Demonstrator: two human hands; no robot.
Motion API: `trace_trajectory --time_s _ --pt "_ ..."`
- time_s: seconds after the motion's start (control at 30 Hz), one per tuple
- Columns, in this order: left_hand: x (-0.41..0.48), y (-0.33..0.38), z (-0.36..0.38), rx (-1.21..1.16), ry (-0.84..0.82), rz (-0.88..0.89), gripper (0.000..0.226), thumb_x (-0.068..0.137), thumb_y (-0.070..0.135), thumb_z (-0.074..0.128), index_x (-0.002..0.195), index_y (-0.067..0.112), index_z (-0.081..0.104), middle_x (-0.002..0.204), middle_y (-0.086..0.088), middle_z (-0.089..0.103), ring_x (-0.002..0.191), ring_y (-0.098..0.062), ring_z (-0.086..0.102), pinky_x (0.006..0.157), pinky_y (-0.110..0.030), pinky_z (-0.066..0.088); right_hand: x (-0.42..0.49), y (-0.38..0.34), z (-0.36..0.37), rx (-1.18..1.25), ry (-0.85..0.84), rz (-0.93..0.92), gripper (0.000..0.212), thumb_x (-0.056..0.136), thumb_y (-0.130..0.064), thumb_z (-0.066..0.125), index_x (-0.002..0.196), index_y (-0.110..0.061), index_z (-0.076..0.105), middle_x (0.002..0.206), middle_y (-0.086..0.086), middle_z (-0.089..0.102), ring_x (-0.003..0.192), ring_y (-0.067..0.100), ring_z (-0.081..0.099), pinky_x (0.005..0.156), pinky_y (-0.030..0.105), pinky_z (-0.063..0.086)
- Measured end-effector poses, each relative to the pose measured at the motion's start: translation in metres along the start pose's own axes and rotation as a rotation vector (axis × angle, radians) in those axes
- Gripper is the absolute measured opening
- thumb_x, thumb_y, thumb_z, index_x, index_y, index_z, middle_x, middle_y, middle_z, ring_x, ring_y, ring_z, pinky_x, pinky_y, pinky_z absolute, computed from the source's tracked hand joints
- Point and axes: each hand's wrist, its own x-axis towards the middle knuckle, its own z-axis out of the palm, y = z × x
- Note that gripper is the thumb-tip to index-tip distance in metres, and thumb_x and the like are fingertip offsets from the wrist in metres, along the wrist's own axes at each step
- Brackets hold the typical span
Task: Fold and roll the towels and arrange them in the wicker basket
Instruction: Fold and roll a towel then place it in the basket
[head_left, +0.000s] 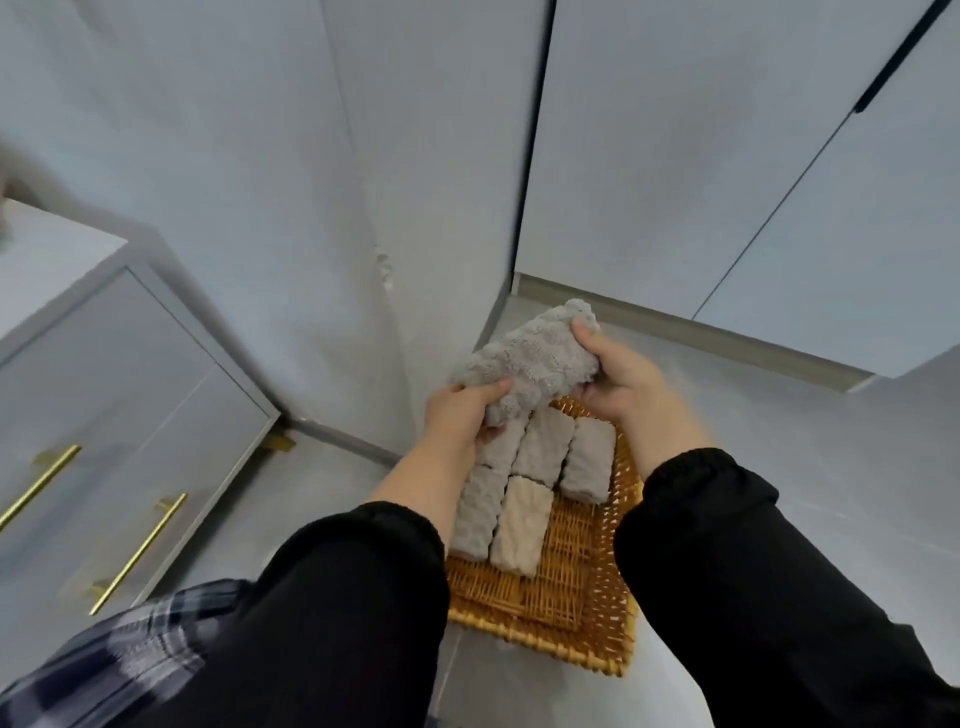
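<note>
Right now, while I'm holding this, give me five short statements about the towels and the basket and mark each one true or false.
1. The left hand and right hand both grip the grey towel above the wicker basket. True.
2. The basket holds nothing yet. False: several rolled towels already lie in it side by side.
3. One rolled towel in the basket, the cream towel, differs in colour from the grey ones. True.
4. The basket stands on top of the cabinet. False: it sits on the floor, and the cabinet is off to the left.
5. The sleeves are black. True.
</note>
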Motion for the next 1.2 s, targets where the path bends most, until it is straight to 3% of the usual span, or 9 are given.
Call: trace_trajectory --time_s 0.13,0.27,0.37,0.47,0.53,0.6,0.7,0.97,1.2 --pt "0.023 -0.024 0.013 -0.109 -0.007 -0.019 0.019 0.08 0.004 0.073 0.097 0.008 0.067 0.085 -0.006 0.069 0.066 -0.016 0.064 0.066 -0.033 0.054 0.023 0.021 -0.029 0.265 -0.023 0.029 0.042 0.088 -0.032 0.062 0.119 -0.003 0.06 0.116 0.021 0.066 0.114 0.034 0.059 0.1 0.049 0.044" --pt "0.044 -0.033 0.013 -0.086 -0.021 -0.041 0.025 0.08 0.005 0.073 0.104 0.008 0.066 0.086 -0.003 0.069 0.069 -0.013 0.064 0.058 -0.026 0.054 0.04 0.042 -0.047 0.261 -0.004 0.016 0.039 0.086 -0.022 0.061 0.122 -0.006 0.058 0.112 0.016 0.068 0.104 0.028 0.065 0.093 0.043 0.052" --pt "0.058 -0.04 0.015 0.057 -0.029 -0.034 0.032 0.08 0.011 0.075 0.111 0.01 0.064 0.097 -0.002 0.068 0.082 -0.015 0.065 0.065 -0.027 0.056 0.052 0.045 -0.056 0.182 0.053 -0.022 0.017 0.095 -0.014 0.05 0.106 -0.007 0.062 0.092 0.01 0.073 0.08 0.02 0.072 0.071 0.032 0.059" --pt "0.073 -0.049 0.011 0.326 -0.088 -0.028 0.038 0.082 0.027 0.074 0.116 0.013 0.062 0.106 0.0 0.066 0.094 -0.016 0.064 0.073 -0.028 0.055 0.064 0.043 -0.07 0.135 0.213 -0.121 0.013 0.096 -0.006 0.049 0.101 -0.005 0.061 0.1 0.012 0.069 0.09 0.022 0.068 0.084 0.037 0.057" --pt "0.085 -0.056 -0.002 0.769 -0.018 0.073 0.028 0.087 0.038 0.065 0.103 0.014 0.064 0.098 0.003 0.064 0.09 -0.016 0.062 0.072 -0.031 0.052 0.07 0.046 -0.085 -0.132 0.429 -0.191 0.011 0.092 0.0 0.054 0.09 -0.008 0.062 0.099 0.013 0.067 0.089 0.022 0.064 0.089 0.041 0.054" --pt "0.094 -0.065 -0.023 1.23 0.158 0.186 0.025 0.093 0.033 0.054 0.086 0.012 0.065 0.089 -0.002 0.066 0.08 -0.021 0.06 0.06 -0.03 0.043 0.075 0.057 -0.104 -0.704 0.601 -0.187 0.012 0.089 -0.003 0.058 0.08 -0.011 0.061 0.088 0.007 0.066 0.083 0.02 0.061 0.079 0.037 0.055" --pt "0.097 -0.081 -0.053 1.527 0.241 0.216 0.025 0.097 0.023 0.046 0.083 0.009 0.061 0.088 -0.006 0.064 0.075 -0.024 0.057 0.056 -0.031 0.038 0.08 0.09 -0.134 -1.182 0.64 -0.058 0.01 0.089 -0.009 0.056 0.083 -0.008 0.064 0.082 0.006 0.062 0.087 0.026 0.063 0.065 0.03 0.047" --pt "0.117 -0.09 -0.078 1.564 0.13 0.067 0.022 0.095 0.017 0.047 0.083 0.007 0.063 0.087 -0.009 0.065 0.079 -0.028 0.06 0.055 -0.03 0.041 0.085 0.167 -0.175 -1.243 0.685 0.249 0.028 0.096 -0.008 0.043 0.115 0.006 0.06 0.12 0.021 0.061 0.114 0.035 0.055 0.087 0.03 0.042" --pt "0.123 -0.091 -0.076 1.566 0.121 0.008 0.024 0.094 0.014 0.05 0.07 0.013 0.051 0.085 -0.008 0.059 0.078 -0.026 0.054 0.061 -0.032 0.042 0.113 0.174 -0.178 -1.047 0.814 0.218 0.033 0.094 -0.002 0.046 0.125 0.006 0.052 0.13 0.02 0.054 0.121 0.036 0.051 0.102 0.035 0.04"
